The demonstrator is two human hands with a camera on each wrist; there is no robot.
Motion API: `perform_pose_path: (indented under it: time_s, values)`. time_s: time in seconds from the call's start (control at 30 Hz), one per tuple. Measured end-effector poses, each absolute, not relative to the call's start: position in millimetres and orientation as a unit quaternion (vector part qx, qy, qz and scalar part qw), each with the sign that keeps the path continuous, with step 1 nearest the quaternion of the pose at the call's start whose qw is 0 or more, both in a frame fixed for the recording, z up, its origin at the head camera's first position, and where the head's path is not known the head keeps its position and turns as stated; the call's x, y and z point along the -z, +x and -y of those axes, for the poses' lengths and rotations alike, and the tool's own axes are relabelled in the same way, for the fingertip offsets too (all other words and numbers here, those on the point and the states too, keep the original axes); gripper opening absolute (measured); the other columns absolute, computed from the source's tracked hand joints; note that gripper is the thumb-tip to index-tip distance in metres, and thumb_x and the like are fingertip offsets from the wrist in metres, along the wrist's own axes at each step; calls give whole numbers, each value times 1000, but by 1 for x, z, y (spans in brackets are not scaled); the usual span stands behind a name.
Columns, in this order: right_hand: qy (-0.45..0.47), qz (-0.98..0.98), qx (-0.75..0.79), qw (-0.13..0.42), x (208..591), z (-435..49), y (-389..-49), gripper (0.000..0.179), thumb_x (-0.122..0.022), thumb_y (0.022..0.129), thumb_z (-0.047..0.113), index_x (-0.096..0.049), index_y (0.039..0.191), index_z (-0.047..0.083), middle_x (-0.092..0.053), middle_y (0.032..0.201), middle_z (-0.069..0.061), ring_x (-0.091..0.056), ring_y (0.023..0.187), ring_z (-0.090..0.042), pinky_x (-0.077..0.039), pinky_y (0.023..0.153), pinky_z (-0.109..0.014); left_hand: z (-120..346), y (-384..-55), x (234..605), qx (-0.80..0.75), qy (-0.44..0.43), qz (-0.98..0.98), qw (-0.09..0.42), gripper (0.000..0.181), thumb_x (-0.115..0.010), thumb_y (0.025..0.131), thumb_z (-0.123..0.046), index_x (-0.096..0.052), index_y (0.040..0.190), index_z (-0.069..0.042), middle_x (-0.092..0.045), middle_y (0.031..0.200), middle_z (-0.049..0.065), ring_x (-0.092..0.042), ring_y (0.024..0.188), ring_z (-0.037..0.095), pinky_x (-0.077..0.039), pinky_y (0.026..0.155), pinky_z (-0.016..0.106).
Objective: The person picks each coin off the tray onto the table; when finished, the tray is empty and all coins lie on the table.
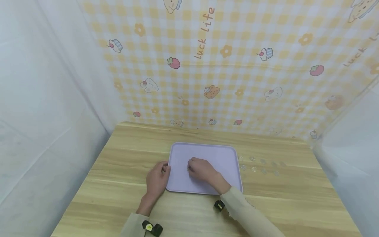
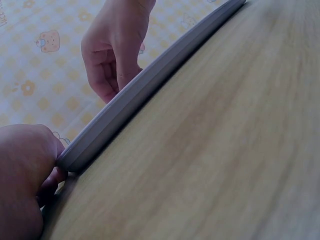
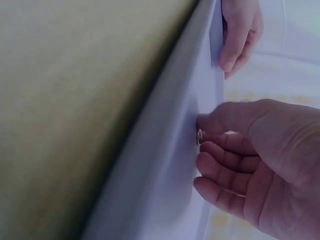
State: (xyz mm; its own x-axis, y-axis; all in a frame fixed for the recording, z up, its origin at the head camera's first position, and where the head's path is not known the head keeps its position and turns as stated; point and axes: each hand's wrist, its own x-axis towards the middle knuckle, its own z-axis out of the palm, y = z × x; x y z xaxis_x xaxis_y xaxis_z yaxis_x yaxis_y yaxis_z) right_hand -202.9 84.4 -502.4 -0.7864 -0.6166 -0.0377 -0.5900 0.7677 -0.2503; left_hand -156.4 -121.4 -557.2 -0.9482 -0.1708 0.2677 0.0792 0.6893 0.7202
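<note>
A shallow lilac tray [image 1: 213, 151] with a raised rim lies on the wooden table. My left hand [image 1: 157, 181] grips its left edge, the thumb at the rim; part of that grip is hidden in the left wrist view. Over the tray, left of its middle, my right hand [image 1: 202, 170] pinches a small shiny round disc [image 3: 200, 136] between thumb and forefinger, right at the tray's surface. The other right fingers curl loosely beside it. To the right of the tray, several small clear round discs [image 1: 253, 169] lie in two rows on the table.
The wood-grain table [image 1: 118, 184] extends on all sides of the tray. Behind it hangs a yellow checked curtain [image 1: 225, 75], with white sheets [image 1: 53, 98] at the sides. Black wrist cameras [image 1: 152, 227] are strapped near both sleeves.
</note>
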Motion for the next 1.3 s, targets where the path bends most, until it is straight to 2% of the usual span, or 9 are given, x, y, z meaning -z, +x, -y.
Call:
perform_pose_path:
  time_s: [0.23, 0.47, 0.73, 0.87, 1.0, 1.1, 1.3]
  values:
    - [-246, -941, 165, 166, 502, -88, -219, 16, -70, 78, 23, -63, 88, 14, -61, 82, 5, -54, 74, -12, -48, 71, -31, 121, -157, 556, 392, 25, 905, 162, 23, -69, 92, -19, -71, 112, -7, -64, 72, -6, -42, 51, 5, -34, 60, 26]
    - [-226, -938, 173, 197, 503, -89, -225, 22, -70, 75, 30, -63, 87, 14, -60, 78, 4, -53, 71, -13, -44, 64, -30, 121, -157, 557, 397, 29, 903, 163, 22, -70, 91, -18, -71, 111, -8, -63, 72, -7, -42, 51, 5, -33, 59, 26]
    - [-254, -931, 206, 165, 506, -91, -220, 18, -70, 78, 22, -54, 82, 18, -55, 73, 7, -49, 67, -10, -41, 63, -27, 121, -156, 557, 396, 30, 903, 166, 23, -71, 90, -18, -72, 110, -7, -65, 74, -4, -42, 52, 5, -35, 61, 27]
    - [-276, -924, 221, 143, 509, -92, -216, 19, -68, 82, 16, -50, 86, 20, -52, 73, 10, -47, 66, -7, -40, 62, -24, 121, -156, 557, 393, 37, 904, 163, 23, -70, 90, -18, -72, 110, -7, -67, 76, -2, -43, 53, 5, -37, 63, 28]
    - [-287, -923, 225, 124, 511, -94, -212, 13, -63, 87, 13, -56, 98, 16, -53, 73, 9, -47, 65, -7, -41, 63, -24, 121, -156, 558, 392, 41, 906, 155, 24, -70, 91, -19, -72, 111, -7, -67, 76, -3, -43, 53, 5, -37, 64, 28]
    - [-293, -923, 226, 109, 512, -95, -209, 16, -61, 90, 13, -62, 106, 14, -55, 75, 8, -48, 67, -7, -43, 65, -25, 121, -156, 558, 392, 41, 906, 155, 24, -70, 90, -18, -71, 111, -7, -66, 76, -3, -43, 53, 5, -36, 63, 28]
    - [-303, -921, 232, 76, 515, -100, -205, 20, -67, 90, 17, -69, 110, 11, -62, 84, 5, -53, 75, -7, -47, 72, -28, 121, -157, 557, 389, 37, 907, 156, 24, -70, 91, -19, -71, 111, -7, -66, 75, -3, -42, 53, 5, -36, 63, 27]
